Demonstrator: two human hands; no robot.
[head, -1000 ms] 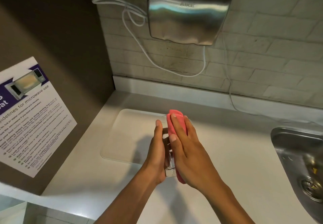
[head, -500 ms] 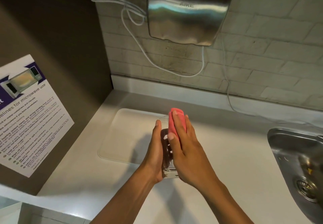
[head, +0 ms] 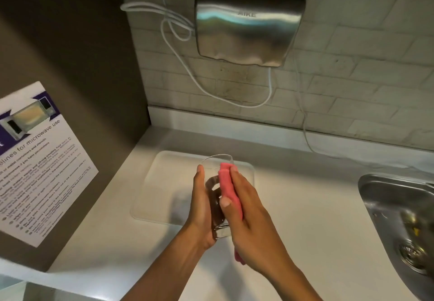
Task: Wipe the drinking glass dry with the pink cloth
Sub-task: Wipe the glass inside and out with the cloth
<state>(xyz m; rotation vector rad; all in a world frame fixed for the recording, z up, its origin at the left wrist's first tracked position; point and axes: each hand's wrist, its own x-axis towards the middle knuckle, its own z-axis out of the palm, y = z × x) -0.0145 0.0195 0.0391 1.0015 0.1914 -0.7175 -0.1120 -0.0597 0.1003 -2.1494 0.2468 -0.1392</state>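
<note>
Above the near middle of the white bench [head: 293, 206], we hold the drinking glass [head: 217, 178] tilted, its open mouth pointing to the far side and its base toward us. Our left hand [head: 202, 209] is wrapped around the left wall of the glass, fingers curled behind it. Our right hand [head: 249, 216] lies flat, pressing the folded pink cloth [head: 231, 190] against the right outer wall, with a tail of cloth hanging below the wrist. A pale tray [head: 159, 183] lies on the bench under the hands, and the steel sink [head: 399, 218] sits well apart at the right. We judge the wiping to be under way on the outside only: the cloth covers one strip of the wall. The inside, the rim and the base look untouched by the cloth for now, and whether any water remains we cannot tell.
</note>
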